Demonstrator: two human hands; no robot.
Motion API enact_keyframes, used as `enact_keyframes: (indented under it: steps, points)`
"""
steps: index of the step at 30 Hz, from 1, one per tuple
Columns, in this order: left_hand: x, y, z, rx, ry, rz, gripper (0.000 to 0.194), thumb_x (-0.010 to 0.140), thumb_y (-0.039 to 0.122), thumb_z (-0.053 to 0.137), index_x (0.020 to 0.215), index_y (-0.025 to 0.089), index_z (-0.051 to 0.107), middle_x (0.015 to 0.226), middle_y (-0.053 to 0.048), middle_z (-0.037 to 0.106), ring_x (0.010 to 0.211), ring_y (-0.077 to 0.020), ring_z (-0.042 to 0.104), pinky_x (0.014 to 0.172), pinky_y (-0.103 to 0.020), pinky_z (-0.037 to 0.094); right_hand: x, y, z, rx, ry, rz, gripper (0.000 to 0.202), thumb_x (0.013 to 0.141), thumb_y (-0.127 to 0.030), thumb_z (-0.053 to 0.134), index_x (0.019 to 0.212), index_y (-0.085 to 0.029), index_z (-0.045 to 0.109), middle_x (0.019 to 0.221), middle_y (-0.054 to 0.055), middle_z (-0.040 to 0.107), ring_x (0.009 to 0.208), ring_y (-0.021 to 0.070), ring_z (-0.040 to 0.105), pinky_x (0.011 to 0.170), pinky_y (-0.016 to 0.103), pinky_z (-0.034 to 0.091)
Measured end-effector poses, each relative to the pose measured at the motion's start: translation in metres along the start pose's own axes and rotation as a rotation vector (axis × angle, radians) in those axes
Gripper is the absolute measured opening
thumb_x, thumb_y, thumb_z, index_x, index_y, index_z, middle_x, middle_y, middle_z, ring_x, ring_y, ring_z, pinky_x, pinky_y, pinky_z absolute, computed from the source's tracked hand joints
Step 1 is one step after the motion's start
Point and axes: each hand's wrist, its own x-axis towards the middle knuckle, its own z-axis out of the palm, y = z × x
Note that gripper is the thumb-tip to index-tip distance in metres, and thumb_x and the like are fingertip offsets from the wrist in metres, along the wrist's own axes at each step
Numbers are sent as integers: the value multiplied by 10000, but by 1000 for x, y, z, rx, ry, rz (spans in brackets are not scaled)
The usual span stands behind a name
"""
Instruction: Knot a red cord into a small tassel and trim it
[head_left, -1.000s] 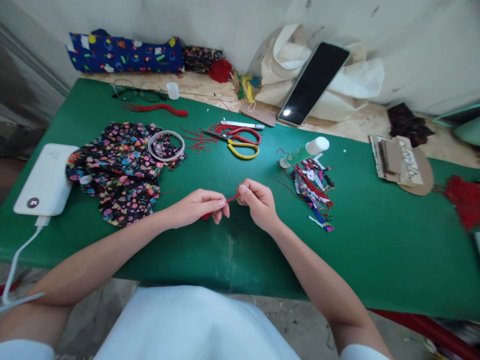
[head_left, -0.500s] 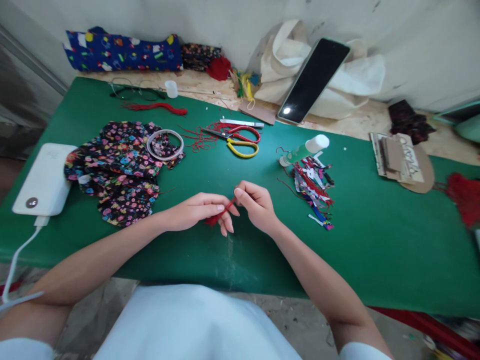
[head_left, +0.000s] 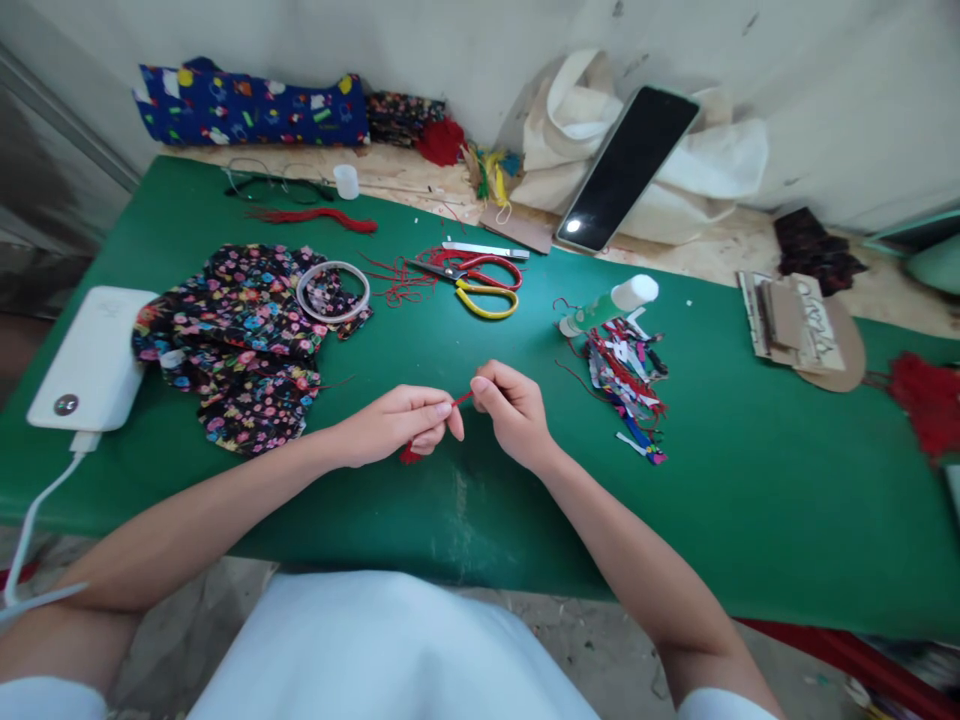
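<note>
Both hands meet over the front middle of the green table (head_left: 720, 500). My left hand (head_left: 401, 425) is closed around red thread (head_left: 463, 398), and a red tuft of it pokes out below the palm. My right hand (head_left: 514, 412) pinches the other end of the thread, with a short taut length showing between the two. Behind the hands lie scissors (head_left: 487, 287) with one red and one yellow handle, beside loose red threads (head_left: 401, 280). Left of my left hand is black floral fabric (head_left: 247, 340), with a roll of tape (head_left: 306, 300) on it.
A glue stick (head_left: 607, 305) leans over a pile of fabric scraps (head_left: 626, 375) on the right. The white power bank (head_left: 90, 355) sits at the left edge, its cable trailing down. A phone (head_left: 630, 165) leans against a cream cloth bag (head_left: 697, 180) at the back.
My left hand's fingers have curled in around the red thread, covering more of it. My right hand keeps its pinch in nearly the same place.
</note>
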Motion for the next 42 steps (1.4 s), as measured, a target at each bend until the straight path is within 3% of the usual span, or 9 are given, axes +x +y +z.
enact_keyframes:
  steps: [6, 10, 15, 21, 27, 32, 34, 39, 42]
  points:
    - [-1, 3, 1, 30, 113, 51, 461, 873, 583, 597, 748, 142, 554, 472, 109, 308, 437, -43, 230, 456, -209, 204, 9, 2, -1, -172, -62, -38, 475, 982, -524, 416, 639, -199, 452, 567, -30, 424, 537, 99, 362, 568, 255, 331]
    - [-2, 8, 0, -8, 203, 64, 466, 826, 582, 651, 697, 151, 532, 452, 117, 290, 413, -30, 203, 437, -201, 172, 41, 2, -14, -384, -16, -81, 294, 959, -403, 463, 791, -189, 572, 823, 66, 615, 819, 190, 519, 836, 343, 397]
    - [-2, 13, -4, -23, 229, 74, 433, 813, 551, 663, 695, 156, 531, 444, 122, 279, 404, -29, 180, 426, -197, 154, 91, 0, -35, -1261, -51, -39, 363, 936, -187, 390, 1236, -94, 572, 1308, 202, 556, 1163, 331, 463, 963, 437, 326]
    - [-1, 16, -8, -46, 235, 82, 402, 804, 518, 676, 704, 152, 543, 443, 120, 285, 401, -29, 181, 421, -195, 164, 122, -3, -40, -1426, -179, 18, 420, 822, -32, 427, 1214, -27, 578, 1169, 253, 602, 1064, 340, 537, 821, 378, 366]
    - [-2, 20, -14, -62, 254, 105, 380, 801, 490, 684, 706, 147, 549, 448, 121, 283, 400, -25, 170, 417, -186, 155, 116, -13, -36, -1457, -65, 65, 345, 780, -39, 475, 1090, -30, 626, 1095, 254, 642, 1007, 335, 584, 756, 363, 372]
    - [-6, 31, -19, -62, 280, 116, 317, 804, 407, 680, 684, 143, 551, 438, 119, 276, 394, -21, 174, 412, -176, 155, 87, -24, -49, -1161, 214, 167, 116, 793, -252, 621, 799, -136, 629, 827, 136, 666, 730, 236, 573, 607, 307, 310]
    - [-8, 37, -21, -59, 284, 108, 283, 803, 361, 670, 671, 140, 554, 432, 119, 271, 389, -18, 173, 409, -173, 156, 70, -28, -52, -872, 249, 160, 286, 792, -379, 680, 649, -168, 551, 648, 66, 598, 618, 172, 516, 580, 287, 305]
    - [-11, 43, -29, -39, 288, 87, 222, 816, 272, 631, 657, 127, 576, 429, 108, 273, 385, -22, 187, 403, -172, 153, 20, -34, -26, 25, 9, 259, 446, 734, -566, 742, 710, -189, 505, 557, -23, 545, 496, 102, 495, 483, 233, 365]
    - [-12, 44, -32, -26, 305, 111, 213, 831, 252, 614, 660, 128, 585, 429, 105, 273, 384, -25, 188, 403, -174, 156, -3, -30, -1, 368, -161, 327, 552, 811, -713, 577, 679, -198, 429, 522, -74, 385, 405, 58, 379, 404, 214, 305]
